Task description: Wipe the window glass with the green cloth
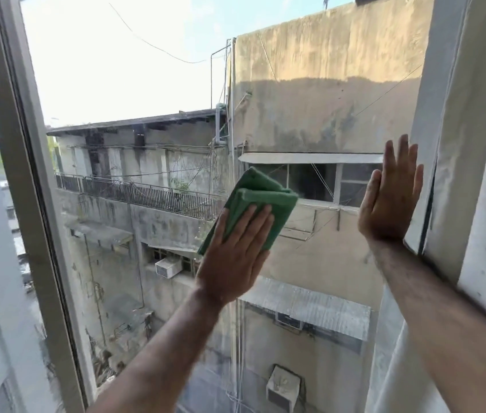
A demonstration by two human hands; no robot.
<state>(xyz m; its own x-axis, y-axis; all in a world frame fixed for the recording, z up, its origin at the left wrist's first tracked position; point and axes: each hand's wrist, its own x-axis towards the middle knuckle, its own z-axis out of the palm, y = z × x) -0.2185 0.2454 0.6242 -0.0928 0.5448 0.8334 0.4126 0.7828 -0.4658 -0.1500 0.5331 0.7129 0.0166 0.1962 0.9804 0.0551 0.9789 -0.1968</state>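
The left hand (232,251) lies flat against the window glass (134,93), palm forward and fingers (253,222) stretched out side by side, pressing the green cloth (256,201) onto the pane near the middle of the view. The cloth is folded into a thick pad with several layers showing at its upper edge; it sticks out above and to the right of the fingertips, tilted so that one corner points up and to the left. The bare left forearm rises from the bottom of the view on a diagonal toward the upper right, with the wrist nearly straight. The right hand (389,192) holds nothing: it is open, fingers straight and close together, pointing up, its palm facing the pane just beside the white window frame (459,162) on the right. Whether it touches the glass I cannot tell. The right forearm runs in from the lower right corner, crossing in front of that frame. The two hands are apart, the cloth between them. Through the glass, weathered concrete buildings (325,93) and an air-conditioner unit (168,267) show.
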